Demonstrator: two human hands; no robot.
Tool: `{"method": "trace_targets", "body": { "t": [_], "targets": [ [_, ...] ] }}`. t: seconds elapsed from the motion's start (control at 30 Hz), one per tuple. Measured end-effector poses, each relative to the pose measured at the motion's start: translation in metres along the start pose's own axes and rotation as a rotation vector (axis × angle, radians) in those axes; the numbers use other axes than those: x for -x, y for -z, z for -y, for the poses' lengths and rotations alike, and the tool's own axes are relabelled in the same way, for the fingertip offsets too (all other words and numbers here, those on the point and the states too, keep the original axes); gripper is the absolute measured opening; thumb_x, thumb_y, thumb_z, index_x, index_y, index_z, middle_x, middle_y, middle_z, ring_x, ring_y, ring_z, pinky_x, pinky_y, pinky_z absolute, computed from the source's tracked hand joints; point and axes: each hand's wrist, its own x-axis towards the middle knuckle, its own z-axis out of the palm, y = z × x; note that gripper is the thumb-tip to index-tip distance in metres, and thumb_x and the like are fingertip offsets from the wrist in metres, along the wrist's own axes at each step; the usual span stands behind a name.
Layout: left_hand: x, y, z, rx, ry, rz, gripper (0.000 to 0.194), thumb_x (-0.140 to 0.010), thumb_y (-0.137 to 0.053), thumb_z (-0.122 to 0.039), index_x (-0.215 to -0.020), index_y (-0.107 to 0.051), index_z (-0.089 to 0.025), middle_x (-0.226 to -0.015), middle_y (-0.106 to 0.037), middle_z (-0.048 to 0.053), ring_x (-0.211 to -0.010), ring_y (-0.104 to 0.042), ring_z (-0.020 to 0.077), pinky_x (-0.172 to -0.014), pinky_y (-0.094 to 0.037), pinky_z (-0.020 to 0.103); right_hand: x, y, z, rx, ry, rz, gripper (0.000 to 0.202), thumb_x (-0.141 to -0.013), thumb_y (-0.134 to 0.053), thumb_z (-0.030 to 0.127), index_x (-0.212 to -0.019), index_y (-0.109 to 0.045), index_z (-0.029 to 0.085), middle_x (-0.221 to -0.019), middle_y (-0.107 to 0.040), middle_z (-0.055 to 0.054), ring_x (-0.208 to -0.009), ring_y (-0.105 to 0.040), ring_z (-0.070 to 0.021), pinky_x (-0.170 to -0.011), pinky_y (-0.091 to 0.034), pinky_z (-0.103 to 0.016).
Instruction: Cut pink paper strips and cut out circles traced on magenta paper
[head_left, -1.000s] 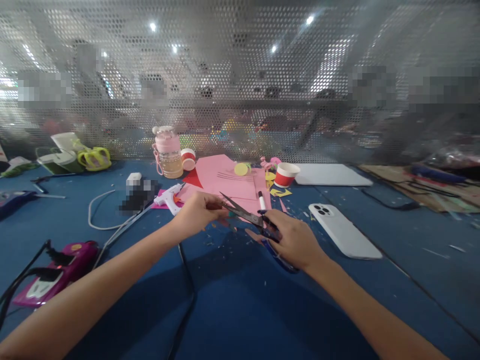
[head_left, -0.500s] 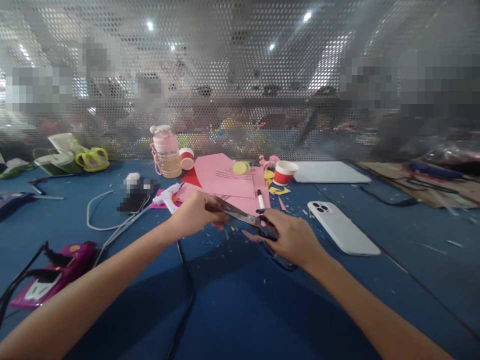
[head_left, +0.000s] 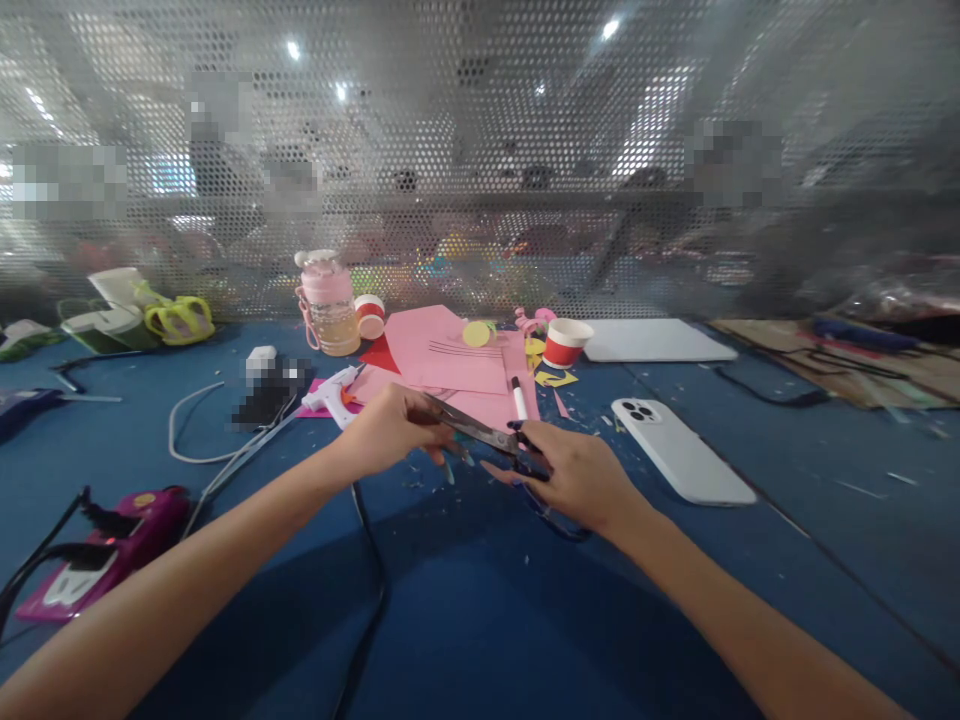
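Observation:
My right hand [head_left: 581,468] is closed round the dark blue handles of a pair of scissors [head_left: 476,427], whose blades point left. My left hand [head_left: 390,428] is closed in a pinch at the blade tips; what its fingers hold, if anything, is hidden. Small teal slivers show just under those fingers, too small to name. Beyond both hands lie pink paper sheets [head_left: 465,372], a white marker with a black cap [head_left: 519,398] and a yellow paper disc [head_left: 475,334]. A white glue gun [head_left: 330,397] rests left of the sheets.
A drink bottle [head_left: 328,310], red-and-white paper cups [head_left: 567,345], a white phone [head_left: 682,450] and a flat white panel [head_left: 660,341] stand or lie on the blue table [head_left: 465,620]. At left are a magenta power strip [head_left: 112,550] and cables. Perforated metal [head_left: 480,130] closes the back.
The view has shifted slightly. Both hands and the scissors keep nearly the same place and pose; the teal slivers under the left fingers look a little different.

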Motion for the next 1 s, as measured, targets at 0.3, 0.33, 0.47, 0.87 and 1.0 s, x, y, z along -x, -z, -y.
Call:
{"method": "trace_targets", "body": {
  "t": [0.3,0.33,0.47,0.87,1.0],
  "targets": [
    [-0.001,0.002,0.004,-0.063,0.011,0.009,0.010,-0.067,-0.063,-0.022,-0.066,-0.063,-0.011,-0.061,-0.068,0.003,-0.045,-0.059,0.0073,-0.046,-0.044,0.018,-0.002,0.004,0.001,0.001,-0.126,0.070,0.052,-0.080,-0.032,0.062,-0.074,-0.055,0.017,-0.060,-0.063,-0.006,-0.055,-0.061,-0.0200,-0.047,-0.033,-0.024],
    [-0.001,0.002,0.005,-0.071,0.006,0.006,0.012,-0.068,-0.062,-0.024,-0.065,-0.063,-0.012,-0.063,-0.068,0.004,-0.045,-0.059,0.0074,-0.045,-0.044,0.018,-0.004,0.005,0.001,0.034,-0.203,0.104,0.045,-0.081,-0.037,0.058,-0.075,-0.056,0.017,-0.062,-0.064,-0.007,-0.057,-0.061,-0.0210,-0.047,-0.033,-0.024],
    [-0.001,0.001,0.008,-0.026,0.002,-0.002,0.016,-0.071,-0.060,-0.027,-0.077,-0.063,-0.012,-0.068,-0.069,0.005,-0.045,-0.059,0.0085,-0.045,-0.044,0.020,-0.012,0.012,-0.002,0.219,-0.571,0.268,0.032,-0.081,-0.044,0.043,-0.083,-0.059,0.014,-0.073,-0.067,-0.013,-0.070,-0.064,-0.0274,-0.050,-0.033,-0.027],
    [-0.001,-0.006,0.007,0.029,-0.048,-0.058,0.018,-0.070,-0.061,-0.018,-0.087,-0.061,-0.011,-0.052,-0.062,-0.001,-0.047,-0.063,0.0117,-0.047,-0.046,0.020,-0.011,0.011,-0.023,0.276,-0.836,0.385,0.042,-0.081,-0.046,0.038,-0.093,-0.060,0.000,-0.087,-0.065,-0.024,-0.084,-0.063,-0.0302,-0.061,-0.044,-0.031],
    [0.000,-0.009,0.012,0.035,-0.112,-0.142,0.015,-0.067,-0.063,-0.015,-0.082,-0.062,-0.011,-0.051,-0.061,-0.001,-0.045,-0.061,0.0105,-0.043,-0.044,0.018,-0.013,0.016,-0.010,0.371,-0.791,0.279,0.041,-0.083,-0.045,0.036,-0.094,-0.056,-0.002,-0.084,-0.064,-0.024,-0.079,-0.064,-0.0303,-0.060,-0.043,-0.032]
  ]
}}
